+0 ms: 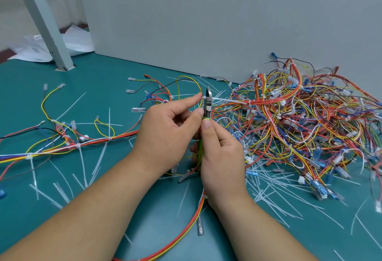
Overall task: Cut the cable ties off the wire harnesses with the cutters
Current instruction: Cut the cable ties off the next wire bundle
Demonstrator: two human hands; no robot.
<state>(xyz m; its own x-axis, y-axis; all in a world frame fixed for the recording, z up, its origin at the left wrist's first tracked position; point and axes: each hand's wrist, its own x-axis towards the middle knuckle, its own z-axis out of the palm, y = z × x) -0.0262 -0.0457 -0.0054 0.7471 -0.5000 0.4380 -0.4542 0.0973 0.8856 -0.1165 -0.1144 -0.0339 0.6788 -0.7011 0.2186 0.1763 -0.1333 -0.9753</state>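
Observation:
My right hand (222, 153) grips the green-handled cutters (207, 103), which stand upright with their jaws around a white cable tie (225, 100) at the middle of the table. My left hand (167, 134) pinches the wire harness (199, 93) just left of the jaws, forefinger and thumb on the yellow wires. The tie's long tail sticks out to the right. A large tangled pile of red, yellow, blue and white harnesses (306, 120) lies to the right.
Cut white tie pieces (275, 196) litter the green mat (103, 78). A long tied harness (68, 147) stretches across the left. A grey panel (206, 23) stands behind, and a grey post (45, 25) rises at the back left.

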